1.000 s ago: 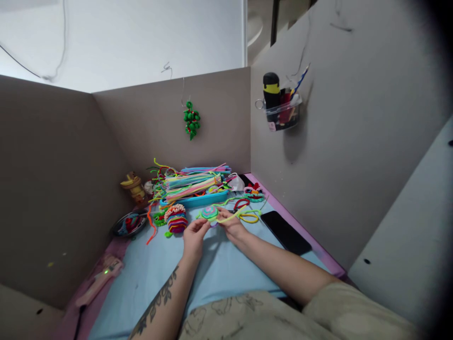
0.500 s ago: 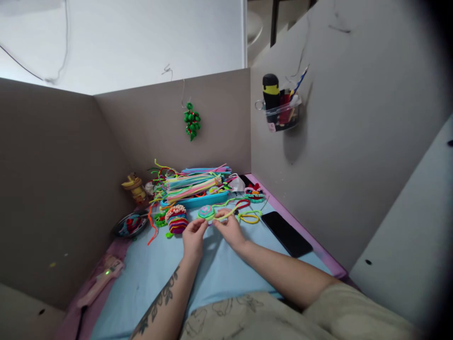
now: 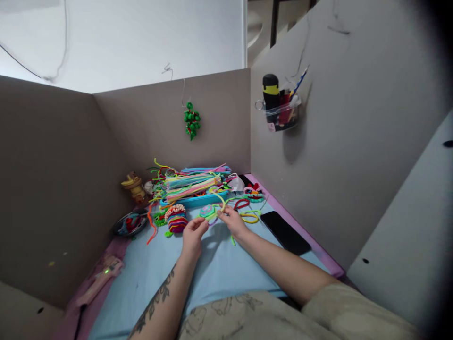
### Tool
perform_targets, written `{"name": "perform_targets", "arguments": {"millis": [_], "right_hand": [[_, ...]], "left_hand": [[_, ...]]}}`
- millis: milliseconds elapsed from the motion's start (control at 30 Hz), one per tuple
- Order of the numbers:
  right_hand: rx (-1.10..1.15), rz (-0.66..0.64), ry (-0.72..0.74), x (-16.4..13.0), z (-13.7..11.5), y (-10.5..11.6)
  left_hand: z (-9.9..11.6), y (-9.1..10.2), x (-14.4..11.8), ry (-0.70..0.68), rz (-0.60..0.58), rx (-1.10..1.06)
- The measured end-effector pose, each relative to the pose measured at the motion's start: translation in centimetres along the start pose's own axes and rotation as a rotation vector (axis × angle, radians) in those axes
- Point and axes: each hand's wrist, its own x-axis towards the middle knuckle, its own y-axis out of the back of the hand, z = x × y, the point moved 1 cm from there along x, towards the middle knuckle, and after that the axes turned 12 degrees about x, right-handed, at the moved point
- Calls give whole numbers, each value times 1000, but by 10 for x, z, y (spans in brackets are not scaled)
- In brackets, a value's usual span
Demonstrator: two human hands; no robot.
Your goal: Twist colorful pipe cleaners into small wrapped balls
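blue mat (image 3: pixel 212 269) | left hand (image 3: pixel 193 234), right hand (image 3: pixel 233 222) pinch pipe-cleaner disc (image 3: pixel 207 211)

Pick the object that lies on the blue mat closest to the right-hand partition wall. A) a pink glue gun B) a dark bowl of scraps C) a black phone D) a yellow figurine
C: the black phone lies flat near the mat's right edge beside the right partition wall, while the glue gun, bowl and figurine all sit on the left side.

hidden: fingertips of both hands behind the coiled disc (image 3: pixel 208 211) | too small: contents of far-left dish (image 3: pixel 129 223) | dark: right picture edge
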Motion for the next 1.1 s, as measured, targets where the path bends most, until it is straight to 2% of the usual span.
{"name": "perform_targets", "arguments": {"millis": [200,633,900,1000,1100], "right_hand": [[86,-75,-27,-6,-3,-6],[66,34,30,-13,-9,-10],[389,41,-328,-11,-16,-9],[468,27,-363,-9,-16,-8],[522,-25,-353,-7,-15,-6]], "left_hand": [[1,-1,-1,-24,-57,10],[2,3,4,-132,-78,-19],[12,3,-1,-229,-166,142],[15,1,-4,-251,-183,124],[14,0,-5,-271,-149,67]]}}
